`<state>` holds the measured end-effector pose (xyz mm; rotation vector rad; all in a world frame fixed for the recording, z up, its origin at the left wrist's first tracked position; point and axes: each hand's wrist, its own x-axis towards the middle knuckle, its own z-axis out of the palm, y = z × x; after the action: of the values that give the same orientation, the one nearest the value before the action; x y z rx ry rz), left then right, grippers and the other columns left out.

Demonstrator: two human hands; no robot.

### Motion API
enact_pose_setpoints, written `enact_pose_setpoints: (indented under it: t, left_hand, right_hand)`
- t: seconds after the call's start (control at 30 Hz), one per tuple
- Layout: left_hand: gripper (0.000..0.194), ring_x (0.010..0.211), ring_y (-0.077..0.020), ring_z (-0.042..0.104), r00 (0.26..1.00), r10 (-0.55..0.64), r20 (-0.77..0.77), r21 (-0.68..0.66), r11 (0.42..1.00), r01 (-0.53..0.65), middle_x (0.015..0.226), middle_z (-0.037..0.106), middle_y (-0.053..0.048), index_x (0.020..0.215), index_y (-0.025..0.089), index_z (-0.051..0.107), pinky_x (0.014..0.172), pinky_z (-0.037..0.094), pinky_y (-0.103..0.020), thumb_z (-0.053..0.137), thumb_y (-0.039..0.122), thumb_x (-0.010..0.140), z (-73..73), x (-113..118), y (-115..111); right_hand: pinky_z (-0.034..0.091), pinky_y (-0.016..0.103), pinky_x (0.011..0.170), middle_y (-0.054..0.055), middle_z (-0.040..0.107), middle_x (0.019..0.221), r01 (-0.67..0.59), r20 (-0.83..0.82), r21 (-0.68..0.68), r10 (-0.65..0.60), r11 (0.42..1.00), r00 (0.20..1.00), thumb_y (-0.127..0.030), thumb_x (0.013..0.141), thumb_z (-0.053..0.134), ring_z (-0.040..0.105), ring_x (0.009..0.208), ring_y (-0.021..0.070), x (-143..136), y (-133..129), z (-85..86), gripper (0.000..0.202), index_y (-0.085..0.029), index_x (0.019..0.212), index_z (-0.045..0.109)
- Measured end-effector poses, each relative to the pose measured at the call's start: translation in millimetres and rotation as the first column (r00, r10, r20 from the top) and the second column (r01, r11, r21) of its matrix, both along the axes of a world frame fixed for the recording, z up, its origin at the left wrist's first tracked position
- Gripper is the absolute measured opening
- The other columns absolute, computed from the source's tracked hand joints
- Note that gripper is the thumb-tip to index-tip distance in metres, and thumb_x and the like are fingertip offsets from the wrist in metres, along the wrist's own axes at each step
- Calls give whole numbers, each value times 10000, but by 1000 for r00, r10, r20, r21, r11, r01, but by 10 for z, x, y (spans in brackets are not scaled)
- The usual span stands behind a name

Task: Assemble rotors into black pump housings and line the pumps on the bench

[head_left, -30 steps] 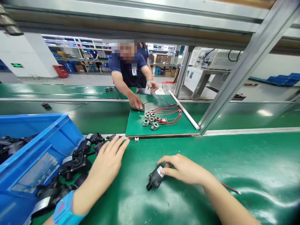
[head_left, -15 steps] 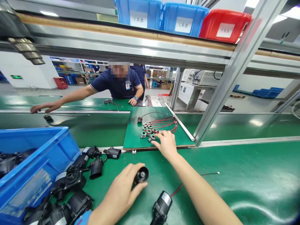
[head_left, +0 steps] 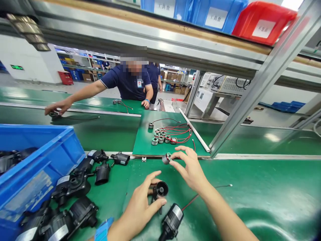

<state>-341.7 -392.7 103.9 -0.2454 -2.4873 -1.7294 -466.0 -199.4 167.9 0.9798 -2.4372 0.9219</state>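
My left hand (head_left: 144, 206) is closed round a black pump housing (head_left: 161, 189), whose round open end faces up toward me. Up and to the right, my right hand (head_left: 189, 165) pinches a small motor stator (head_left: 166, 158), a metal ring with a green board on top, held above the bench. Between my forearms lies a black pump (head_left: 173, 219) with a silver label and a thin red wire ending in a white plug. Beyond my right hand, several similar stators (head_left: 160, 136) with red leads sit grouped on a green board (head_left: 142, 144).
At left, a blue crate (head_left: 37, 160) holds black pumps, and more black pumps (head_left: 82, 212) lie beside it. A white tube (head_left: 195, 130) borders the board. Across the bench, a co-worker's hand (head_left: 57, 107) is at another stator. A metal post (head_left: 240, 100) rises at right.
My right hand has lifted the stator off the board and drawn it nearer. My left hand has shifted slightly right with the housing. The co-worker's hand has reached the far stator.
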Motion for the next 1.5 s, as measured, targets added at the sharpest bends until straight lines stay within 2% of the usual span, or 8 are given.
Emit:
enact_pose_setpoints:
  t: [0.13,0.3,0.43,0.63,0.9,1.13,1.37,1.5]
  left_hand:
    - [709,1058,-194,666,999,-7,38,103,995,3,1241,626,-25,1458,356,289,986,528,-377,700,310,881,-2,-21,24]
    - [724,1087,-196,666,999,-10,34,104,995,6,1246,627,-26,1465,347,274,1002,531,-379,702,306,882,17,-20,34]
    - [711,1108,-190,656,1000,-6,13,43,999,5,1239,635,-13,1461,359,283,1011,530,-370,701,324,887,4,-6,22]
    - [744,1103,-196,677,1000,14,3,5,1000,-14,1256,658,-30,1478,346,243,1006,543,-374,697,375,890,14,1,-4]
    - [467,1110,-218,673,980,50,-191,-197,976,-88,1205,673,-48,1270,300,396,950,562,-376,682,356,905,-85,27,-51]
    - [290,1187,-190,616,929,-150,-337,-401,916,2,1325,591,-40,1251,331,561,984,526,-289,547,218,984,22,17,-86]
    - [256,1193,-193,610,964,-166,-209,-520,854,35,1362,562,-49,1231,309,611,995,530,-298,475,298,1015,179,-38,-35]
    - [458,1397,-285,444,938,-32,-345,-659,720,-218,1541,421,-133,1453,232,428,1134,417,-454,449,349,1010,249,-211,-358]
  right_hand:
    - [155,508,1189,1,626,1278,-248,117,120,234,961,965,-308,950,653,498,1279,208,353,204,263,104,-298,1053,641]
    - [64,514,1223,-27,685,1172,-393,227,237,343,888,911,-270,953,653,547,1241,179,484,155,296,107,-276,1057,629]
    - [351,400,1114,7,685,1097,-450,346,200,367,870,864,-231,952,644,627,1057,163,493,100,251,100,-236,1052,643]
    - [481,241,763,7,675,1101,-432,485,55,354,900,800,-370,826,793,611,821,137,452,114,238,482,-251,1250,598]
    - [473,245,914,34,656,1143,-460,435,66,390,885,812,-407,878,731,632,1026,165,448,77,134,384,-243,1220,668]
    - [506,279,911,55,627,1194,-420,351,236,326,876,877,-370,928,670,640,1019,183,525,14,158,290,-236,1185,685]
    - [489,297,939,52,658,1149,-434,357,185,351,882,866,-302,940,655,615,1065,191,457,22,111,209,-231,1133,693]
    - [503,282,831,15,685,1086,-379,509,15,319,925,799,-384,926,667,635,879,150,215,172,-63,430,-276,1332,574]
